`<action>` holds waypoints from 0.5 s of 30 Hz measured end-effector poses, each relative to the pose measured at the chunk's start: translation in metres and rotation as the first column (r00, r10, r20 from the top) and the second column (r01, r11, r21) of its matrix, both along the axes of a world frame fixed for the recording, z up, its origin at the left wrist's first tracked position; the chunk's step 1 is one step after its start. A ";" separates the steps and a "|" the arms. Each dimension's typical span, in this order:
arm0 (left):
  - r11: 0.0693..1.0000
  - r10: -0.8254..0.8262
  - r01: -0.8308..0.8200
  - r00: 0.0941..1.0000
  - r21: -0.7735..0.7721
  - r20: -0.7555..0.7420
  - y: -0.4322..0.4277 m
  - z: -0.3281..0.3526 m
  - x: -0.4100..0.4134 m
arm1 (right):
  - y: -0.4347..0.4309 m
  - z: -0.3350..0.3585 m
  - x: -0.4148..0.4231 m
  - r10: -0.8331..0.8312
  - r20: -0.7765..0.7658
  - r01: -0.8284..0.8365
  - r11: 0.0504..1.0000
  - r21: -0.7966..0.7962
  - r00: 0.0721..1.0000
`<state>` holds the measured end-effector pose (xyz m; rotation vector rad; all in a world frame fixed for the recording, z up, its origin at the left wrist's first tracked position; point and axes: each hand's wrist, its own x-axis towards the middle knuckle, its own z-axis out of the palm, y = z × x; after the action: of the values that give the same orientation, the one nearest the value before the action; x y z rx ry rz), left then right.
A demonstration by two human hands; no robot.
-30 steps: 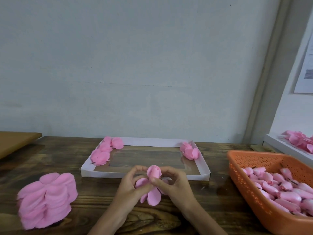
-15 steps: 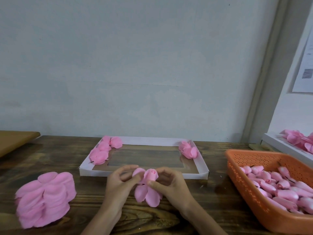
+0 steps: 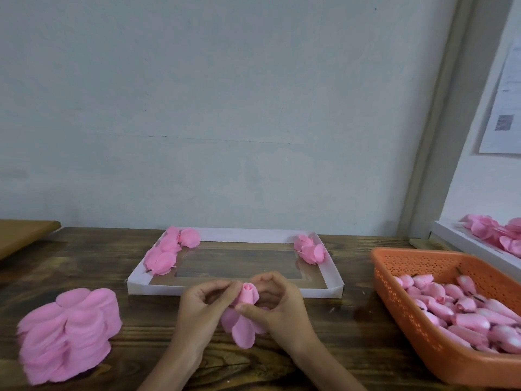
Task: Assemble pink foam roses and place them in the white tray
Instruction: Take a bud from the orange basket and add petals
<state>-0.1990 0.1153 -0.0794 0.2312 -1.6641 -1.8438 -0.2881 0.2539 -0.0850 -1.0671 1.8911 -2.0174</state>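
This looks like a small handcraft workshop doing piecework. A dark wooden table (image 3: 84, 266) stands against a bare pale wall (image 3: 225, 108). At the near left sits a thick stack of pink foam petals (image 3: 67, 331), and at the right an orange basket (image 3: 394, 280) full of buds (image 3: 465, 314). A white tray (image 3: 234, 291) holds finished roses (image 3: 162, 258) — a second tray (image 3: 465, 244) at the far right holds more. A printed sheet (image 3: 504, 108) hangs on the right wall. The left hand (image 3: 203, 309) and right hand (image 3: 279, 309) pinch a half-made rose (image 3: 248, 296).
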 end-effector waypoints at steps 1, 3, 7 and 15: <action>0.999 -0.028 0.028 1.000 -0.020 -0.007 0.001 0.001 0.001 | 0.001 0.001 -0.001 0.012 0.004 -0.012 1.000 -0.016 1.000; 0.997 -0.062 0.061 0.998 -0.050 -0.011 0.002 0.003 0.003 | 0.004 0.003 -0.002 0.037 -0.013 -0.037 0.999 -0.024 0.999; 0.999 -0.030 0.030 1.000 -0.043 0.010 -0.003 -0.002 -0.002 | 0.007 0.005 -0.009 0.028 0.005 -0.027 0.998 -0.050 1.000; 0.996 -0.093 0.093 0.966 0.012 0.242 -0.022 -0.018 -0.009 | 0.012 0.009 -0.014 0.103 0.104 -0.089 0.988 -0.126 0.989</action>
<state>-0.2080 0.0935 -0.0975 0.3990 -1.8676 -1.9487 -0.3024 0.2655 -0.0761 -1.0301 1.6500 -2.1127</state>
